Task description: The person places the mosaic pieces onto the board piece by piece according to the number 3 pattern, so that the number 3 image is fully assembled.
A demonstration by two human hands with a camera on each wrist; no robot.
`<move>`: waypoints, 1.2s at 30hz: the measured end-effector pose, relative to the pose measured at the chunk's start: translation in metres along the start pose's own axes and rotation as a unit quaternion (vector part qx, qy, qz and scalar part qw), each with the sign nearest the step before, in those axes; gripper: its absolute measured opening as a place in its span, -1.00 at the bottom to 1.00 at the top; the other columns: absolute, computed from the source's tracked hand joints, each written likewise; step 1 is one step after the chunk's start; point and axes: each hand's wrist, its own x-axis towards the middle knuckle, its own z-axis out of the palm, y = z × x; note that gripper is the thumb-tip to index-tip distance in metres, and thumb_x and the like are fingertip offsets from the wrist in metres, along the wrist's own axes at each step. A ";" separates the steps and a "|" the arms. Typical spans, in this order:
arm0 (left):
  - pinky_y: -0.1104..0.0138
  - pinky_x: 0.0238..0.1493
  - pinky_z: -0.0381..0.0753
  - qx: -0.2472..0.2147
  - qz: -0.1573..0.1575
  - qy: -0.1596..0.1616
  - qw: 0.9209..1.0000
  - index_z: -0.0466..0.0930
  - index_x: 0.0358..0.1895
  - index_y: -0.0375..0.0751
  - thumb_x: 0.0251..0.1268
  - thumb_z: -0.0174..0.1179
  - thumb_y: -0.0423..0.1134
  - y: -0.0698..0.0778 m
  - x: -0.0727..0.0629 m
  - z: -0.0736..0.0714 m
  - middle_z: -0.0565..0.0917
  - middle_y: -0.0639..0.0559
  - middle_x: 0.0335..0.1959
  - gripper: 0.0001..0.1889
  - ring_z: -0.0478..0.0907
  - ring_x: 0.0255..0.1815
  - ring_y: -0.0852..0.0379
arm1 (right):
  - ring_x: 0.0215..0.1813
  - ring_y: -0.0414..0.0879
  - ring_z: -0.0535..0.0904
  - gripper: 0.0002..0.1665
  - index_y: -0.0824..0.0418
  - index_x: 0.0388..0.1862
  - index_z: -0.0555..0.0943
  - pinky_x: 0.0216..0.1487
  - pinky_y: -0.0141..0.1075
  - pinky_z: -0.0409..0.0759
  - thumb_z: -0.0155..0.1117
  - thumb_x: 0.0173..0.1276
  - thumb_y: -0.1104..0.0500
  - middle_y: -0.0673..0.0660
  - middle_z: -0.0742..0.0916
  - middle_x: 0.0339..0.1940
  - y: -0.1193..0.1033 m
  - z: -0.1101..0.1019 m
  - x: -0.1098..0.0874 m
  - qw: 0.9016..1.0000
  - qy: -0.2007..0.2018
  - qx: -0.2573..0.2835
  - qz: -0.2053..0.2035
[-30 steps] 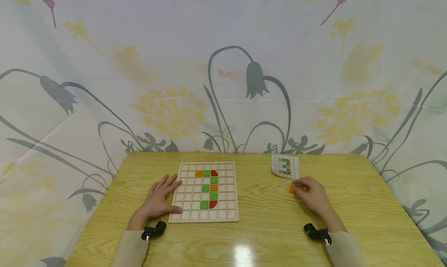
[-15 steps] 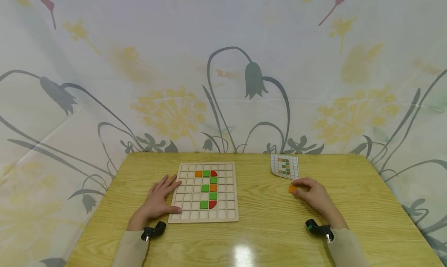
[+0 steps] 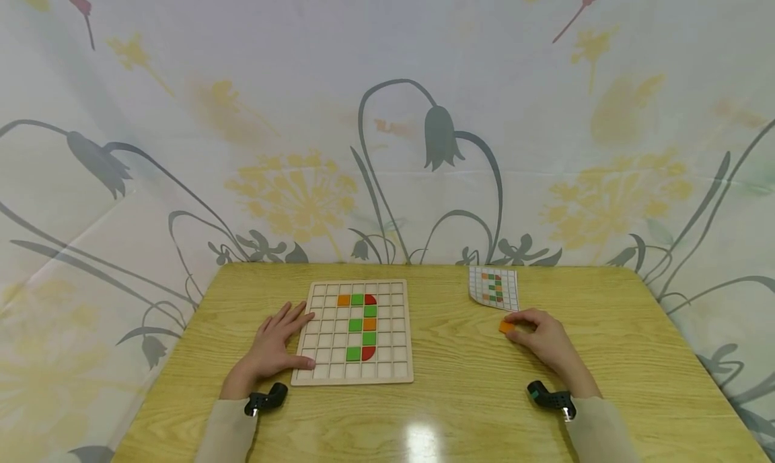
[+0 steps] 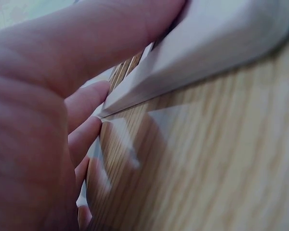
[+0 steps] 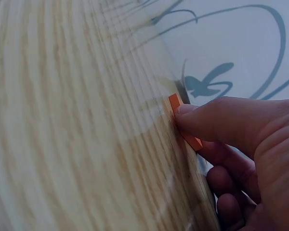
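Note:
A square wooden grid board (image 3: 351,379) lies left of the table's middle. Set in its cells are several green, orange and red tiles, such as an orange square (image 3: 344,301) and a red rounded tile (image 3: 368,353). My left hand (image 3: 275,345) is spread along the board's left edge; its thumb and a fingertip rest on the frame, as the left wrist view also shows. To the right, my right hand (image 3: 543,335) pinches an orange tile (image 5: 174,102) between thumb and fingers, close to the tabletop; part of the tile is hidden by the thumb.
Behind the right hand, a paper card (image 3: 512,291) printed with a coloured grid pattern lies with a curled edge. The wooden table (image 3: 460,396) ends at a flower-printed cloth backdrop (image 3: 303,79). Each wrist bears a black camera, such as the right one (image 3: 547,397).
The orange tile in my right hand has shifted very slightly and tilted a little. The left hand and the board stay where they were.

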 end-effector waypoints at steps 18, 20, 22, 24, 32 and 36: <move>-0.33 0.38 -0.22 0.002 -0.002 0.000 1.000 0.30 0.51 -0.16 -0.07 0.48 0.22 -0.002 0.001 0.002 0.12 -0.19 0.58 0.04 -0.14 0.57 -0.32 | 0.08 0.17 0.53 -0.69 0.22 -0.05 0.74 0.12 0.07 0.44 0.52 0.22 0.19 0.19 0.72 0.02 0.004 0.003 0.000 1.000 0.007 -0.016 -0.017; -0.33 0.38 -0.21 0.003 -0.002 0.000 1.000 0.30 0.51 -0.17 -0.07 0.48 0.22 -0.002 0.001 0.002 0.12 -0.19 0.58 0.04 -0.14 0.57 -0.33 | 0.10 0.19 0.53 -0.69 0.22 -0.05 0.74 0.14 0.09 0.44 0.51 0.22 0.20 0.20 0.72 0.03 0.004 0.003 0.000 1.000 0.006 -0.014 -0.015; -0.33 0.38 -0.21 0.004 -0.003 0.001 1.000 0.30 0.51 -0.16 -0.07 0.48 0.22 -0.002 0.001 0.002 0.11 -0.19 0.58 0.04 -0.14 0.57 -0.33 | 0.12 0.21 0.53 -0.69 0.22 -0.04 0.74 0.15 0.11 0.43 0.50 0.23 0.22 0.20 0.72 0.03 0.004 0.003 -0.001 1.000 0.005 -0.011 -0.012; -0.33 0.38 -0.21 0.004 -0.002 0.002 1.000 0.30 0.51 -0.16 -0.07 0.48 0.22 -0.002 0.001 0.002 0.12 -0.19 0.58 0.04 -0.13 0.57 -0.33 | 0.14 0.23 0.52 -0.69 0.23 -0.03 0.74 0.16 0.13 0.43 0.49 0.23 0.23 0.21 0.72 0.04 0.004 0.002 0.000 1.000 0.004 -0.009 -0.007; -0.33 0.38 -0.22 0.001 -0.003 0.001 1.000 0.30 0.51 -0.17 -0.07 0.48 0.22 -0.001 0.000 0.001 0.12 -0.19 0.58 0.04 -0.14 0.57 -0.33 | 0.12 0.18 0.54 -0.63 0.23 0.02 0.73 0.13 0.05 0.46 0.46 0.22 0.21 0.19 0.72 0.04 0.004 0.001 0.000 1.000 -0.001 -0.005 0.005; -0.33 0.38 -0.23 -0.001 -0.005 0.002 1.000 0.31 0.50 -0.18 -0.09 0.48 0.22 0.000 -0.001 0.002 0.12 -0.20 0.57 0.05 -0.14 0.57 -0.34 | 0.09 0.12 0.55 -0.62 0.22 0.02 0.73 0.08 -0.04 0.49 0.42 0.20 0.21 0.18 0.71 0.04 0.003 0.001 0.000 1.000 -0.006 -0.010 0.011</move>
